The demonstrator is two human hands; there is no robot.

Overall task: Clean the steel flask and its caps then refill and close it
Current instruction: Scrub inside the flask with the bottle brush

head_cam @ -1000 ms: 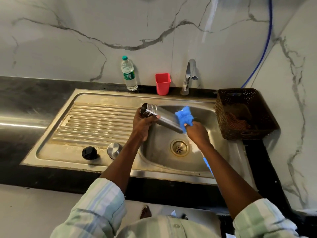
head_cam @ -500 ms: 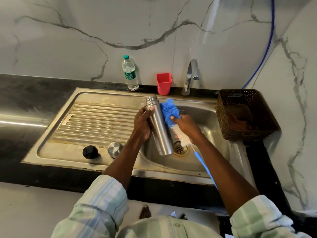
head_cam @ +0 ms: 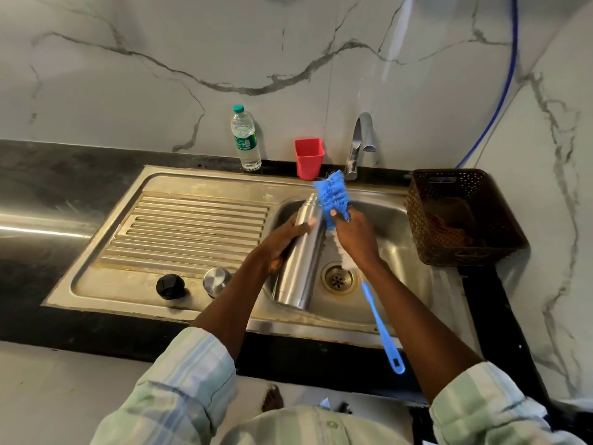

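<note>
The sink point(head_cam: 378, 191) basin is giving the hands open room toward the tap point(head_cam: 359, 146) at the back, while the brown basket point(head_cam: 462, 252) is standing just beside its right rim and the ribbed draining board point(head_cam: 192, 226) is stretching away on the left. The black cap point(head_cam: 170, 286) and the steel cap point(head_cam: 217, 280) are resting near the front edge of that board, apart from each other. The steel flask point(head_cam: 305, 252) is standing nearly upright over the basin, leaning slightly, its neck pointing to the back. The left hand point(head_cam: 282, 242) is wrapping its grip round the flask's middle, thumb lying across the front. The right hand point(head_cam: 353, 236) is curling its grip round the bottle brush point(head_cam: 333, 197), whose blue bristles are touching the flask's neck and whose thin handle is trailing down past the table's front edge.
</note>
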